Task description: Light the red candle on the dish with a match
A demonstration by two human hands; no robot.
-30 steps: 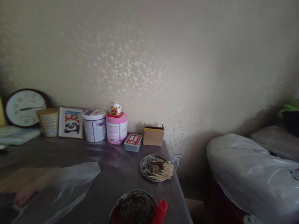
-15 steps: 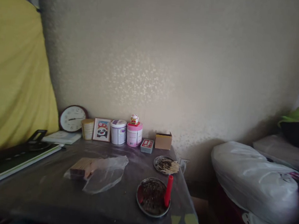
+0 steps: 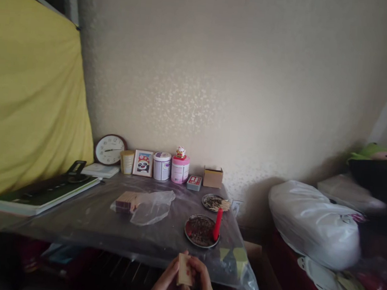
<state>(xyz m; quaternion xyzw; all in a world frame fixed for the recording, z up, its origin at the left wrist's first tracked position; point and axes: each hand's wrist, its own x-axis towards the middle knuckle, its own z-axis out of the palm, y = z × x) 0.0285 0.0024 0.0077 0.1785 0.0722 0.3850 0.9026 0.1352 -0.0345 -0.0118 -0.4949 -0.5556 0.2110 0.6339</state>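
Low in the head view, a small tan matchbox (image 3: 184, 271) is held upright in front of the table's near edge. My left hand (image 3: 163, 284) closes on its left side. Fingers of my right hand (image 3: 204, 285) grip it from the right and below. Just beyond is a round metal plate (image 3: 189, 240) with dark burnt bits in it and a red candle (image 3: 218, 224) standing at its right side. Behind that, a second plate (image 3: 205, 204) carries pale matchsticks and dark bits. Whether the matchbox is slid open cannot be made out.
A wrapped block of boxes (image 3: 126, 201) lies beside a clear plastic bag (image 3: 155, 209). Along the wall stand a clock (image 3: 110, 150), a framed panda picture (image 3: 143, 163), tins (image 3: 162, 167) and a cardboard box (image 3: 212, 178). White bags (image 3: 312, 218) sit to the right.
Both hands have come into view at the bottom, holding the matchbox. The camera has shifted, so the table's near edge and the shelf beneath now show.
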